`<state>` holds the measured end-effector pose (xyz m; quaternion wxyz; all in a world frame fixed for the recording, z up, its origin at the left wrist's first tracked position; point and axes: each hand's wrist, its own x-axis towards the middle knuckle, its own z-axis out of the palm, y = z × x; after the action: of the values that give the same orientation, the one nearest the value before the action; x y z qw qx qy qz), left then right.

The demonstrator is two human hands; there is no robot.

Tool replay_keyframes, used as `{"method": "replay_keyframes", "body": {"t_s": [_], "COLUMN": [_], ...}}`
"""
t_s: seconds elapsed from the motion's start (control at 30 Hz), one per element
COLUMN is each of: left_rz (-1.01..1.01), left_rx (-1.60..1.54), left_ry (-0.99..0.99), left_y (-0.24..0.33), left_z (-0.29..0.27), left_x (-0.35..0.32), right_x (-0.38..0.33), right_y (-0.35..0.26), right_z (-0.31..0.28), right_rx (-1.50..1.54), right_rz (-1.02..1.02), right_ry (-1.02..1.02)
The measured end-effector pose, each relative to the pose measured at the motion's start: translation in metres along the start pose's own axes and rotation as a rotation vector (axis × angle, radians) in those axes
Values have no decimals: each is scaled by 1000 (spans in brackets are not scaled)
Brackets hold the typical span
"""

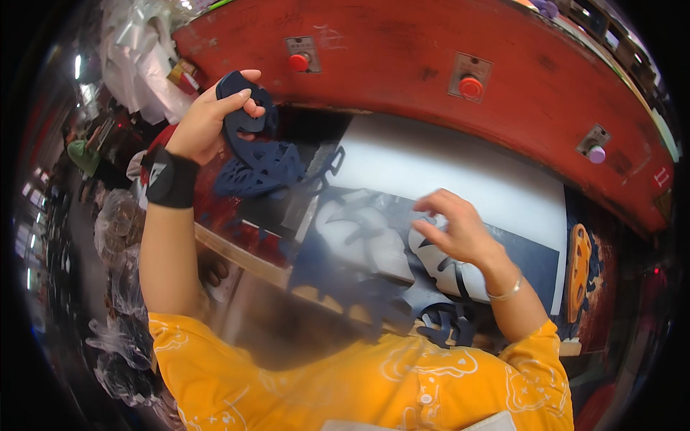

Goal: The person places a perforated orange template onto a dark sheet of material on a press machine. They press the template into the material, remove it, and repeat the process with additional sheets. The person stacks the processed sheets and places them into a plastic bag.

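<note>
Left hand (210, 118) raised at upper left, thumb and fingers closed on a dark navy, sheet-like cut-out piece with lattice holes (264, 159). Piece hangs below the grip, long axis running down and slightly rightward.

Right hand (461, 228) well apart from it, half open, fingers bent, thumb and forefinger parted; nothing seen in its grasp. It is over a dark navy flat sheet with large curved openings (523, 250); contact cannot be told.

Key relation: sheet lies right of the left hand and closer to the body, partly over a smooth white board (467, 161), long axis left to right, dipping rightward. Right hand nearer the sheet; left nearer the hanging piece.
</note>
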<state>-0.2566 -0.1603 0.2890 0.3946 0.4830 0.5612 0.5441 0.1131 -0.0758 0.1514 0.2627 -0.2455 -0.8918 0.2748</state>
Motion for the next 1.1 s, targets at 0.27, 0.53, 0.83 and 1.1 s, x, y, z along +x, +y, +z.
{"method": "replay_keyframes", "body": {"t_s": [0.27, 0.53, 0.83, 1.1], "left_rz": [64, -255, -278, -119], "left_rx": [714, 1519, 343, 130], "left_ry": [291, -45, 432, 202], "left_y": [-50, -185, -223, -220], "left_z": [-86, 16, 27, 108], "left_x": [28, 10, -153, -94], "right_x": [-85, -173, -287, -264], "right_y": [49, 63, 46, 92], "right_z": [-54, -60, -69, -108], "right_rx": [-47, -117, -599, -495], "right_rz": [403, 563, 943, 1043], "right_ry": [174, 297, 468, 413]}}
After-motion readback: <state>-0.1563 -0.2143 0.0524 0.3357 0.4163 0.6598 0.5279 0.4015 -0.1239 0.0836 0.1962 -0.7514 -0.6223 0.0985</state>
